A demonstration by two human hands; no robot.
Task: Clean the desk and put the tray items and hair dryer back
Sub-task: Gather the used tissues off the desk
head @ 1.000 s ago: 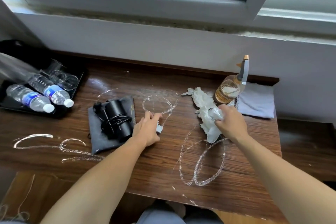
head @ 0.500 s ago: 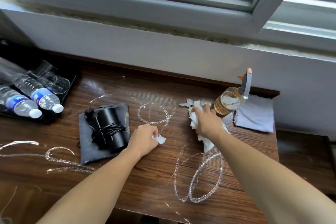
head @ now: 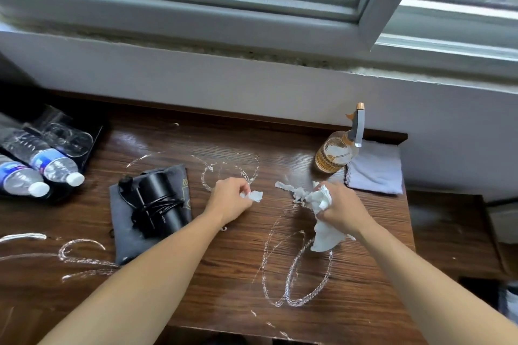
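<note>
Nearest me, white streaks (head: 297, 269) loop across the desk (head: 229, 283). My right hand (head: 343, 210) has drawn back from the spray bottle (head: 335, 158) and now clutches the tissue (head: 322, 204) bunched in its fist. My left hand (head: 229, 199) still pinches a small scrap (head: 255, 195). Left of it the hair dryer (head: 159, 202) lies on its grey pouch (head: 126, 235). The tray (head: 96, 131) is far left and holds water bottles (head: 54, 166).

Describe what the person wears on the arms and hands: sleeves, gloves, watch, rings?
Nothing is worn that shows. The left hand and the right hand have no gloves, and no ring, watch or bracelet is visible. Both forearms are uncovered down to the picture's edge; no sleeve is in view.
</note>
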